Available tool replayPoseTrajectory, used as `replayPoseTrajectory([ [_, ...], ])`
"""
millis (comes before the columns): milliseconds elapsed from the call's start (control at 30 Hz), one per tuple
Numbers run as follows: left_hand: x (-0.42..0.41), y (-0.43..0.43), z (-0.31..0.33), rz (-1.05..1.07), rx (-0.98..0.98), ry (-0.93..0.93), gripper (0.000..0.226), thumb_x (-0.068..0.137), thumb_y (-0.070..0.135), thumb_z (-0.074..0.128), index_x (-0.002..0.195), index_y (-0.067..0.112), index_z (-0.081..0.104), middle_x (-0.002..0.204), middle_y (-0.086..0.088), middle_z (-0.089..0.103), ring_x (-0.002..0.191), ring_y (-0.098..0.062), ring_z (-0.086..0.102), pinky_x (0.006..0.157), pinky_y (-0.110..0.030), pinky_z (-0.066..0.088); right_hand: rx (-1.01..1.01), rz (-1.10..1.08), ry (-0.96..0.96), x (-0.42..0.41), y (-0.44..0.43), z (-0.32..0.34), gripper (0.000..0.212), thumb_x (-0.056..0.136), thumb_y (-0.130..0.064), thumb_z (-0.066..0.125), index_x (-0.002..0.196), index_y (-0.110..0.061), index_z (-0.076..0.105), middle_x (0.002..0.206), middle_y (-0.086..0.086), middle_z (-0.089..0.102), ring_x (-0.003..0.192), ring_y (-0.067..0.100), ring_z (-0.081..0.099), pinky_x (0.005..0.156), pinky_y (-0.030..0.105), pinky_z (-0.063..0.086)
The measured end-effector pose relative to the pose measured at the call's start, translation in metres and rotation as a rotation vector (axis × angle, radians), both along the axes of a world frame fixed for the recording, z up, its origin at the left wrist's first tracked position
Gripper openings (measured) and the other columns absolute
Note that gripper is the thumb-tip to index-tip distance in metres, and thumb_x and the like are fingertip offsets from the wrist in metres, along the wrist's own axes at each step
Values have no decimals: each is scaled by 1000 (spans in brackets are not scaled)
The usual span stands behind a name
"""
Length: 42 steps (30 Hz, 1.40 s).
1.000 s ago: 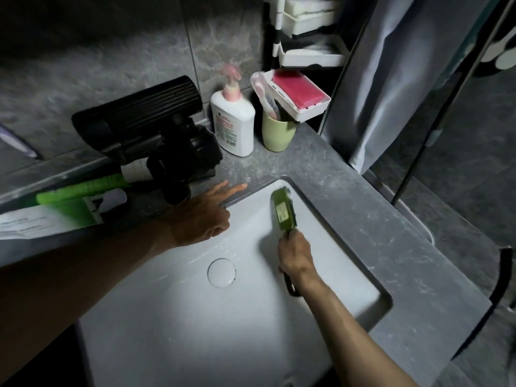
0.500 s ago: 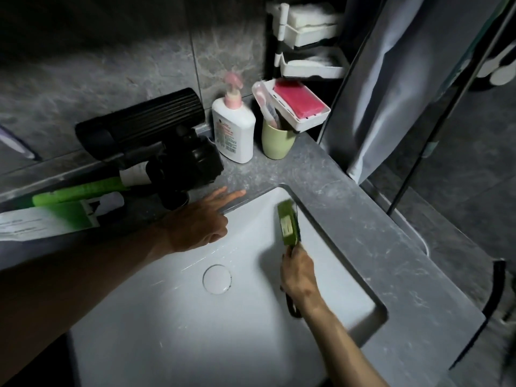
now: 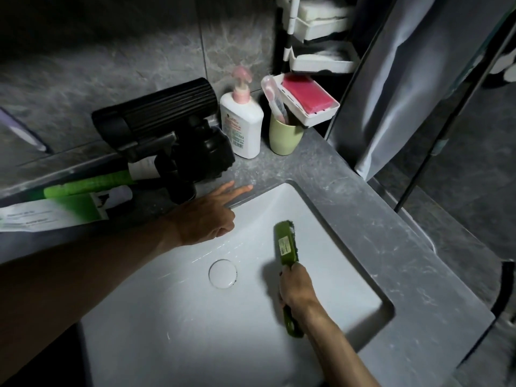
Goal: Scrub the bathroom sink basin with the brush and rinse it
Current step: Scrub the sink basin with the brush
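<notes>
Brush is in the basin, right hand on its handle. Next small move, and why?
Probably sweep the brush toward the drain: the right hand grips its handle, bristles down on the basin right of the drain, and the left hand rests at the basin's edge, clear.
</notes>
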<state>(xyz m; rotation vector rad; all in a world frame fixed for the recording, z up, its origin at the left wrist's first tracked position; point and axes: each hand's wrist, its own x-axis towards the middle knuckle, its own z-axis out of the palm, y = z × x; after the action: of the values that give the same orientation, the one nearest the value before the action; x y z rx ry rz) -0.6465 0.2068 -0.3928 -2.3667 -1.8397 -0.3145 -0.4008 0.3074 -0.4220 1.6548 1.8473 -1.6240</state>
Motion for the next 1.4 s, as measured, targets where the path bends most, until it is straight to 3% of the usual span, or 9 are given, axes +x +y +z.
replayPoseTrajectory([
  [100,3,0,5,-1,6,-1,33,79,-6,46,55,17,48,85,-16,67,149,-37,35,116,-60,35,137,-34,65,-33,28,3,24,92,-16,37,97,-6,57,85,16,67,63,32,65,48,29,47],
  [233,4,1,6,4,10,7,34,72,-10,54,54,19,48,92,-19,69,148,-38,36,114,-61,37,-25,-196,243,-32,26,20,19,96,-11,31,87,-9,48,65,8,49,46,20,45,47,31,40],
  [367,1,0,4,-2,4,6,35,84,-1,43,57,20,49,72,-3,63,152,-32,29,121,-57,27,-187,-276,191,22,-7,26,23,101,-8,29,85,-8,45,52,3,42,36,14,36,38,25,29],
  [567,4,-1,8,-1,0,-16,36,73,-12,60,57,18,49,78,-8,66,152,-34,31,118,-58,32,-80,-262,228,-45,30,36,23,97,-8,28,87,-9,48,58,5,44,38,16,37,41,26,31],
  [767,2,-4,6,7,-11,-54,29,78,-6,44,60,17,48,84,-10,64,152,-38,29,118,-60,30,-255,-358,202,26,-2,36,22,104,-11,32,87,-8,46,52,1,38,37,13,32,37,24,27],
  [867,4,-1,7,7,-5,-26,32,80,-6,44,58,16,49,85,-14,66,149,-39,33,115,-62,34,-155,-291,203,-5,14,32,23,101,-8,31,85,-9,48,53,3,42,37,14,35,39,25,29],
  [1000,3,-2,9,17,-40,-38,36,72,-14,62,58,17,50,84,-10,67,151,-36,30,118,-60,32,-46,-244,228,-51,36,36,23,96,-9,29,84,-10,48,59,6,45,40,17,38,44,27,33],
  [1167,1,-3,4,39,-68,-36,35,72,-12,61,59,17,48,94,-16,67,151,-42,28,116,-61,34,-149,-284,197,23,0,37,21,104,-16,32,92,-10,48,56,1,44,38,12,37,39,25,31],
  [1400,-2,1,-5,52,-57,-53,33,72,-9,54,58,21,46,90,-13,66,152,-38,28,117,-59,31,-180,-356,285,-39,30,45,19,99,-7,28,90,-9,46,56,2,38,35,12,31,39,23,27],
])
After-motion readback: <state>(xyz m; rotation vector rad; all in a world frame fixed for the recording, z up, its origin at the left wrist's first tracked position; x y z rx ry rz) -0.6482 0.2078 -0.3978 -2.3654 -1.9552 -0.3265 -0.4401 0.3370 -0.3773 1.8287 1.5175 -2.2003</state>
